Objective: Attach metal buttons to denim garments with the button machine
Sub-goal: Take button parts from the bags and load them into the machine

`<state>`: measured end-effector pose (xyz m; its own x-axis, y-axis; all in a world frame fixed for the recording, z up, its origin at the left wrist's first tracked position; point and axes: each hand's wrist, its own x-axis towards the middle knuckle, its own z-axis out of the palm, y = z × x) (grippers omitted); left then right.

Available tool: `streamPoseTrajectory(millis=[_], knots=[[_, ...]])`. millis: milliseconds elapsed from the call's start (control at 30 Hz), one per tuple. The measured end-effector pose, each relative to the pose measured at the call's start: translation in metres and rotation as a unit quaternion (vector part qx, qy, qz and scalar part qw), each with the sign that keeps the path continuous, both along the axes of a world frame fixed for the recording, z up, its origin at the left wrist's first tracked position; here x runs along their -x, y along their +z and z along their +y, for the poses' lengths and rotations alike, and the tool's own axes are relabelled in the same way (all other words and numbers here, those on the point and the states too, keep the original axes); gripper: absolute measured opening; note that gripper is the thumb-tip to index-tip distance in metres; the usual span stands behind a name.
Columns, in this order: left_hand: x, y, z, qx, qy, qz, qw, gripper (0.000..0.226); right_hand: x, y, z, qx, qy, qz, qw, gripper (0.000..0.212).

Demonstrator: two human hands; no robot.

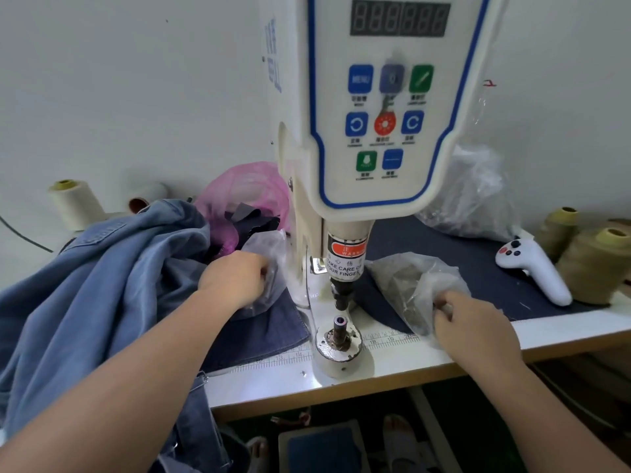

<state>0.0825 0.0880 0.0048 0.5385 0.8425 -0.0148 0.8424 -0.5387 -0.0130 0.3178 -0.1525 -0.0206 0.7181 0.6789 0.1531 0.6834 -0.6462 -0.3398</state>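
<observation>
Open gap between punch (342, 295) and die post (340, 325), bags flanking.

**One head-worn view, looking down at the machine**

A single wide-angle camera on the person's head looks forward and down, close to the worktop (392, 365). The button machine (379, 131) stands straight ahead, filling the upper middle. Both forearms reach in from the bottom edge. The wall closes the background; floor shows beneath the worktop edge.
</observation>
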Motion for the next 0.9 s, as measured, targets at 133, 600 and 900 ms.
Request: streamPoseTrajectory(millis=[133,600,900], knots=[[0.003,0.000,-0.005,0.008,-0.002,-0.005,1.000,0.032,0.005,-0.006,0.001,-0.002,-0.002,-0.041,0.999,0.019],[0.010,0.006,-0.023,-0.048,0.033,-0.229,0.972,0.017,0.010,-0.019,0.008,-0.047,-0.030,-0.114,0.992,0.033],[0.007,0.005,-0.107,0.124,-0.100,-0.359,0.920,0.018,0.012,-0.020,0.007,-0.047,-0.030,-0.107,0.993,0.030]])
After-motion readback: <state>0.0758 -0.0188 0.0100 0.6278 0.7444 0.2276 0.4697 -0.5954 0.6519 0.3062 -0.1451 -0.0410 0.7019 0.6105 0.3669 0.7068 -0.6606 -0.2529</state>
